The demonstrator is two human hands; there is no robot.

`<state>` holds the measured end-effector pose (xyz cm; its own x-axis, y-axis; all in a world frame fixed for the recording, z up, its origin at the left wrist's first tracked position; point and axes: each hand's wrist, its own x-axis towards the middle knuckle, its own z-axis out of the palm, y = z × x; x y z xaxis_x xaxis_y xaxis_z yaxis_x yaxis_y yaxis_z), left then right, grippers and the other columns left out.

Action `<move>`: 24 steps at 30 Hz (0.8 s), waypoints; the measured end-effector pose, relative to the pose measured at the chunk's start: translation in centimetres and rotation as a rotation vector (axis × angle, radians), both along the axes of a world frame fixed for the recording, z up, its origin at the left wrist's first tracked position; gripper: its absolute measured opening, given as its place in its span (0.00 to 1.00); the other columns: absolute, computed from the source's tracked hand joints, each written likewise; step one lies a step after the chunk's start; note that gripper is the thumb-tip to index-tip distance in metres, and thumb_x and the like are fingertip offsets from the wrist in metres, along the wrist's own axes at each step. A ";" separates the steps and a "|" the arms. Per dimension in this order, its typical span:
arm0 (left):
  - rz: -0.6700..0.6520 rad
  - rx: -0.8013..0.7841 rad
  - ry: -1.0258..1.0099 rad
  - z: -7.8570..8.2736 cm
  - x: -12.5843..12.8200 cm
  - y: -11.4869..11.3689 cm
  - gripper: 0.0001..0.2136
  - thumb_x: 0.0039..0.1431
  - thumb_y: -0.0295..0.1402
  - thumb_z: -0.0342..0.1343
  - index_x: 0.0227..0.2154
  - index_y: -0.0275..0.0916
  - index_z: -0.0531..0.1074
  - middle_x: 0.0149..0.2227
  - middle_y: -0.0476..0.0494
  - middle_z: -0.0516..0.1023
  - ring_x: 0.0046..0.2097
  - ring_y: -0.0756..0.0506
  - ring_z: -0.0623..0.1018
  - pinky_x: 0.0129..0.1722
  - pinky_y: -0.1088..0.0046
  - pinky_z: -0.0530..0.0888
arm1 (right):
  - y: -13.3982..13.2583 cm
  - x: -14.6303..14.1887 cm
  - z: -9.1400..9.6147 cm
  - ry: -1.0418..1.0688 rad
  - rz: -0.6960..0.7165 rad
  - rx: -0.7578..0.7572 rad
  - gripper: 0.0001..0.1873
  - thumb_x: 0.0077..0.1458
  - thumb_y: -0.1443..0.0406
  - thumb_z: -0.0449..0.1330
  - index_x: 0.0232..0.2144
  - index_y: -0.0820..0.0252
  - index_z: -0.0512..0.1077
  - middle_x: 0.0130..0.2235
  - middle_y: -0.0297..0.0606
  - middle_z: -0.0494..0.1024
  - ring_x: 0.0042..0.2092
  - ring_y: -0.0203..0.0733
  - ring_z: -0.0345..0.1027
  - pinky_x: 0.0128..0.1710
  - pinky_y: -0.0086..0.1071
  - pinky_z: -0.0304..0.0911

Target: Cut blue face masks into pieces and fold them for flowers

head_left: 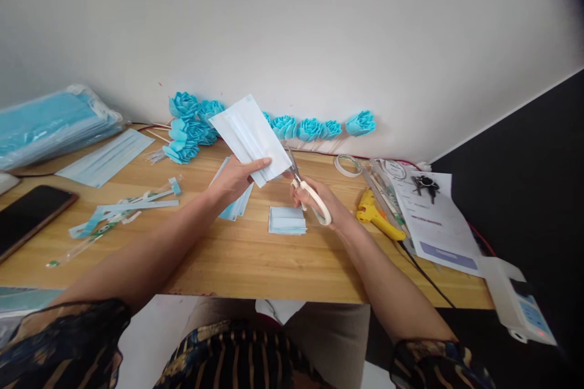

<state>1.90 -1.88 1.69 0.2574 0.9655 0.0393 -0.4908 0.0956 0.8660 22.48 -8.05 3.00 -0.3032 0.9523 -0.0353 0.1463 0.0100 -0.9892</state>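
Observation:
My left hand (237,177) is closed on a pale blue-white pleated face mask sheet (249,137), holding it up above the wooden table (255,267). My right hand (319,200) grips white-handled scissors (308,191), whose blades touch the sheet's lower right edge. Under the hands lie a small stack of cut mask pieces (287,220) and a pile of blue masks (235,200).
Blue fabric roses (310,129) line the wall. A bag of masks (50,124), a flat mask (107,157), cut strips (123,209) and a phone (27,216) lie left. A yellow glue gun (378,216), tape roll (347,165), papers (433,219) with keys (424,183) lie right.

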 end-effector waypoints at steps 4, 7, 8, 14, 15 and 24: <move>0.012 -0.005 -0.004 0.2 0.0 -0.1 0.37 0.41 0.33 0.76 0.58 0.35 0.73 0.46 0.36 0.83 0.49 0.36 0.82 0.48 0.63 0.77 | 0.0 0.1 0.0 -0.015 0.013 -0.004 0.36 0.50 0.44 0.68 0.54 0.59 0.74 0.33 0.33 0.68 0.31 0.35 0.61 0.32 0.32 0.60; -0.004 0.003 0.003 0.4 0.0 -0.2 0.37 0.41 0.34 0.76 0.57 0.34 0.73 0.44 0.36 0.83 0.46 0.36 0.82 0.46 0.61 0.78 | 0.0 0.1 -0.1 -0.026 0.024 -0.002 0.35 0.50 0.44 0.67 0.53 0.59 0.74 0.33 0.33 0.68 0.31 0.35 0.60 0.32 0.32 0.59; -0.010 0.005 0.007 0.4 0.1 -0.2 0.36 0.41 0.34 0.76 0.56 0.34 0.73 0.44 0.36 0.83 0.46 0.36 0.82 0.46 0.61 0.78 | 0.0 0.1 -0.2 -0.025 0.020 -0.001 0.35 0.50 0.44 0.67 0.53 0.60 0.74 0.33 0.33 0.68 0.31 0.35 0.60 0.32 0.32 0.59; -0.001 0.011 0.014 0.6 0.1 -0.4 0.27 0.41 0.33 0.75 0.46 0.33 0.76 0.47 0.34 0.83 0.52 0.34 0.80 0.52 0.60 0.77 | 0.0 0.0 -0.4 -0.016 0.011 -0.005 0.37 0.51 0.44 0.67 0.56 0.60 0.73 0.33 0.33 0.67 0.31 0.35 0.59 0.31 0.31 0.58; -0.003 0.010 0.017 0.6 0.1 -0.4 0.26 0.41 0.33 0.75 0.46 0.33 0.76 0.48 0.33 0.82 0.52 0.34 0.80 0.52 0.59 0.77 | 0.0 0.0 -0.4 -0.017 0.010 -0.004 0.37 0.51 0.45 0.67 0.56 0.60 0.73 0.33 0.33 0.67 0.31 0.35 0.59 0.31 0.31 0.58; -0.013 -0.002 0.040 0.3 0.0 -0.2 0.27 0.41 0.34 0.75 0.46 0.33 0.77 0.49 0.32 0.82 0.50 0.33 0.81 0.49 0.58 0.78 | 0.1 0.1 -0.6 -0.007 0.021 0.023 0.33 0.52 0.44 0.66 0.50 0.61 0.75 0.31 0.32 0.66 0.30 0.34 0.57 0.28 0.31 0.57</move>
<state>1.94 -2.10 2.04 0.2709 0.9622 0.0265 -0.4543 0.1035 0.8848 22.56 -7.94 2.37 -0.3226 0.9464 -0.0161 0.1529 0.0354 -0.9876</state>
